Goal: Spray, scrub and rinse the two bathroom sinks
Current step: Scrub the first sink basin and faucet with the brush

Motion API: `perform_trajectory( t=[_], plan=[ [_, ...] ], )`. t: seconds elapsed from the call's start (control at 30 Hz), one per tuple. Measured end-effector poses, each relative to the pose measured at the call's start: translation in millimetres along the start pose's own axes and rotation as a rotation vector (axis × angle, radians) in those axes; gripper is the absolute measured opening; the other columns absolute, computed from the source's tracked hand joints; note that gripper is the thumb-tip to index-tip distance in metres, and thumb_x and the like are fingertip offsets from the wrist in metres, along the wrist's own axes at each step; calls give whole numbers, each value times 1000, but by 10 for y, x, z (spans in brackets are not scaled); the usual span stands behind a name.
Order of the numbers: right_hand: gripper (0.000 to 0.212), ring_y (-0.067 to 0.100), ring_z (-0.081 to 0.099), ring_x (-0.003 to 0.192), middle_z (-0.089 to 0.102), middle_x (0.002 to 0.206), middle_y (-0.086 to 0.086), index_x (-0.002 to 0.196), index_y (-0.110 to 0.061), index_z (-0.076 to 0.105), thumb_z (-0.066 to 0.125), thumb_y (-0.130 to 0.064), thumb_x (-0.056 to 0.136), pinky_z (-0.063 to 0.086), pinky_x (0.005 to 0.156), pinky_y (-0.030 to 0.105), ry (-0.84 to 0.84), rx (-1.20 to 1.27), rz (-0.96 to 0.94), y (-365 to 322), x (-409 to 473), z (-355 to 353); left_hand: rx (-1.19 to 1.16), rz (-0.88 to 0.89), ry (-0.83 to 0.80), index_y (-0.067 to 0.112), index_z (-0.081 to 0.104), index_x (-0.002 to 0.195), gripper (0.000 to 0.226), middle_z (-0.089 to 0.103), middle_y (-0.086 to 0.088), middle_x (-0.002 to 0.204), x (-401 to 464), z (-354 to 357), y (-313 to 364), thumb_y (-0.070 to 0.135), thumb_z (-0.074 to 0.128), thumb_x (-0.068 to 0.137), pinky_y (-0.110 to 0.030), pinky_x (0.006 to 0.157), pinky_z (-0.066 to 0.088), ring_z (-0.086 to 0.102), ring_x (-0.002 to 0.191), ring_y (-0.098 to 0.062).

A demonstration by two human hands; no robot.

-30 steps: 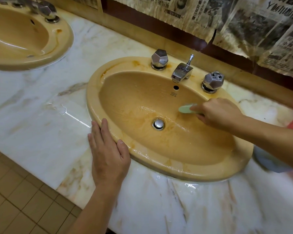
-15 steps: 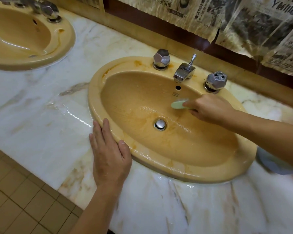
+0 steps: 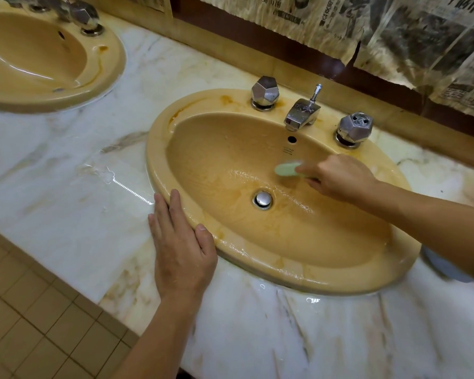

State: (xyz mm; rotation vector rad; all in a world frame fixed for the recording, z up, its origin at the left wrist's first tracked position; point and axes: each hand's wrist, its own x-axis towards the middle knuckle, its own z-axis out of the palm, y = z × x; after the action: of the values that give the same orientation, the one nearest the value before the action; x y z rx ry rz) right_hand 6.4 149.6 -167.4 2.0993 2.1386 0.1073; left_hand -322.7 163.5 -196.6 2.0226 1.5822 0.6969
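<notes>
While the right hand (image 3: pixel 340 177) is gripping a green brush (image 3: pixel 286 169), its fingers are curling round the handle, index lying along the top. Brush head is sitting on the back wall of the near sink (image 3: pixel 175 127), below the overflow hole (image 3: pixel 292 139) and above the drain (image 3: pixel 262 199); it's blurred, so bristles can't be made out. Brush is probably light and stiff, wet plastic likely slippery, so holding at the handle's rear with a finger on top looks right for pressing down. Basin is looking wet, glossy and rust-stained, so slick and hard. Right forearm is reaching in from the right edge, wrist roughly level. Left hand (image 3: pixel 181 247) is lying flat on the desk (image 3: pixel 66 187), fingers straight and close together, thumb touching the sink rim, holding nothing, seemingly bracing. Second sink (image 3: pixel 107 64) is sitting far left, well apart. Faucet (image 3: pixel 301 114) isn't running, so judging scrub step, rinse not yet done.
</notes>
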Motion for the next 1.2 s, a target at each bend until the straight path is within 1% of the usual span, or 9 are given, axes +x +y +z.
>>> perform_trajectory(
  t=[0.17,0.3,0.4,0.53,0.67,0.8,0.9,1.03,1.2],
  plan=[
    [36,27,59,50,68,69,8,134,-28,60,55,-29,98,52,46,35,217,86,92,53,-7,48,1,-11,-2,11,19,158,70,12,-15,166,13,19,3,36,22,92,-55,119,25,11,152,-33],
    [39,33,63,65,70,77,10,138,-30,58,54,-33,99,46,53,34,19,43,75,-26,-62,151,-5,-21,-8,12,18,159,72,10,-14,166,-2,9,3,38,20,92,-53,122,20,8,152,-33],
    [41,34,65,67,73,82,11,137,-29,59,59,-35,96,50,54,36,211,187,186,18,-31,211,-5,-22,-7,13,17,159,72,9,-13,167,2,12,0,39,19,92,-53,122,19,7,153,-33],
    [42,34,65,74,72,87,12,141,-34,53,52,-41,99,41,57,33,-25,71,157,-116,-96,321,-5,-27,-8,12,17,159,72,10,-13,167,-2,5,4,38,20,91,-53,122,20,7,153,-31],
    [39,33,65,66,74,84,10,135,-26,61,60,-33,96,50,55,35,203,198,167,-21,-59,321,3,-28,-11,14,16,159,73,8,-12,167,3,11,14,39,18,91,-52,122,21,6,153,-30],
    [40,27,65,72,71,84,7,139,-33,55,51,-38,99,44,59,31,-90,83,111,-107,-63,308,-5,-29,-12,13,17,159,73,9,-13,167,4,11,5,39,18,91,-51,123,18,6,153,-31],
    [40,29,63,66,73,83,9,136,-31,59,56,-38,97,47,55,34,74,236,227,-54,-31,320,2,-17,-3,11,19,158,72,11,-15,166,10,14,3,37,20,92,-51,123,18,8,152,-32],
    [34,25,62,68,70,84,6,131,-28,62,54,-34,98,53,61,38,-119,291,253,-224,-109,379,5,-28,-12,13,17,159,72,9,-13,167,7,14,-8,38,19,91,-51,123,19,7,153,-32],
    [22,20,59,67,67,76,3,112,-22,71,55,-26,97,48,59,36,-63,526,356,-293,-186,487,-3,-27,-12,14,16,159,73,8,-13,167,6,16,-2,38,20,91,-51,123,19,7,153,-31]
  ],
)
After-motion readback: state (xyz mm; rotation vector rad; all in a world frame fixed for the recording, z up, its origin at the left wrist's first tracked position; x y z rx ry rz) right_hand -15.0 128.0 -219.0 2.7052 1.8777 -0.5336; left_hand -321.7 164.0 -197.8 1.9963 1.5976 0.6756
